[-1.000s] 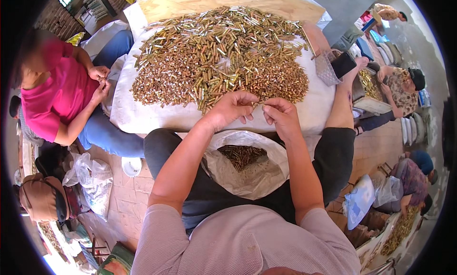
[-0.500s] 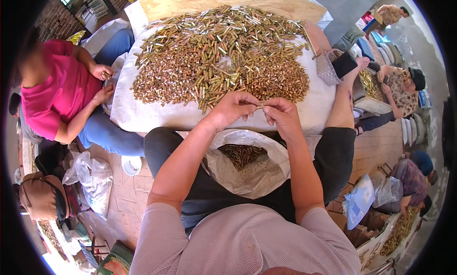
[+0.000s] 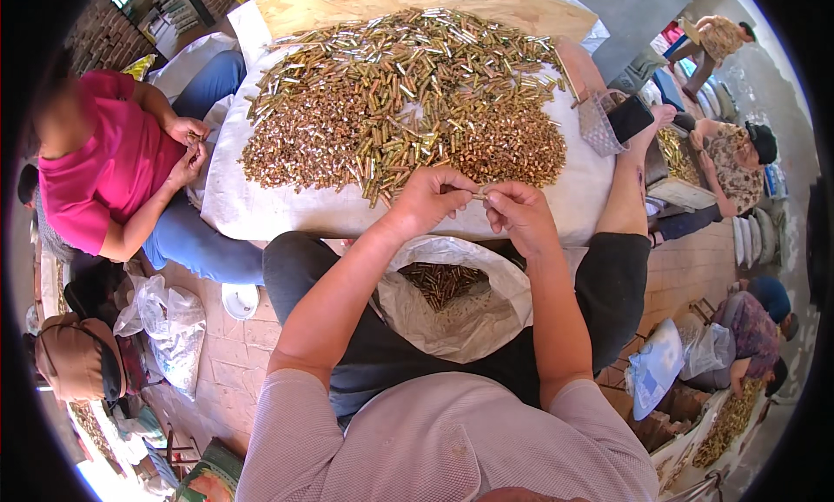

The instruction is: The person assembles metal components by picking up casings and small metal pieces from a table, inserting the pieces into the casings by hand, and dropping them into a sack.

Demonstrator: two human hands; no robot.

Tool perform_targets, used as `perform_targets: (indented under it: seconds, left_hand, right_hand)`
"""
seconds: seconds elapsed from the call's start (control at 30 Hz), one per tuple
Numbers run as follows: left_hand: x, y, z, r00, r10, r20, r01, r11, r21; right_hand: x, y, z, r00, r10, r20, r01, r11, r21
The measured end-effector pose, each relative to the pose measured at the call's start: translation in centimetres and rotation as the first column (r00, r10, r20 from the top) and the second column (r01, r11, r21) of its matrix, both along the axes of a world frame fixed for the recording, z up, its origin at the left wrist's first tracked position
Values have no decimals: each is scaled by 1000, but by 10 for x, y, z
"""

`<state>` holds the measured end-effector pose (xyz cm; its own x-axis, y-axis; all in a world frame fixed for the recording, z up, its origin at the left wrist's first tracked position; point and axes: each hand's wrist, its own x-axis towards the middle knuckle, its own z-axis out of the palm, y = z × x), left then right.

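Note:
My left hand (image 3: 432, 200) and my right hand (image 3: 521, 212) meet over the near edge of the cloth-covered table (image 3: 287, 217). Fingertips of both pinch a small brass-coloured metal piece (image 3: 477, 194), mostly hidden by the fingers. Just beyond lies a wide heap of long, slim brass-coloured metal tubes (image 3: 417, 55). Smaller, shorter metal pieces form one pile at left (image 3: 304, 146) and another at right (image 3: 512, 146). Below my forearms, between my legs, a white woven sack (image 3: 434, 330) gapes wide, with slim metal parts (image 3: 441, 283) inside.
A wooden board (image 3: 417, 7) borders the table's far side. A light basket (image 3: 599, 128) with a dark phone (image 3: 629, 118) stands at right. On the left a person in a pink shirt (image 3: 113, 163) handles small parts. A white bowl (image 3: 240, 301) and plastic bag (image 3: 178, 337) rest on the floor.
My hands have shifted only slightly, and the fingers have turned a little around the small piece. The pink-shirted person's hands have come closer together. A person at the far right has moved.

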<state>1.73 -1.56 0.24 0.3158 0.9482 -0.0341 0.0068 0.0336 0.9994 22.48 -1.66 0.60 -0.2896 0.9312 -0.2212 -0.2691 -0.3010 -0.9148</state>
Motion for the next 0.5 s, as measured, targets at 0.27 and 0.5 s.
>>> perform_targets:
  seconds: [0.27,0.5]
  left_hand:
    - [9,-4,-11,975,12,222,8,996,-91]
    - [18,-12,9,931,82,357,24,959,-282]
  right_hand:
    - [7,2,-27,972,67,-224,-84,994,-65]
    - [10,2,-38,907,55,-418,-100,991,-86]
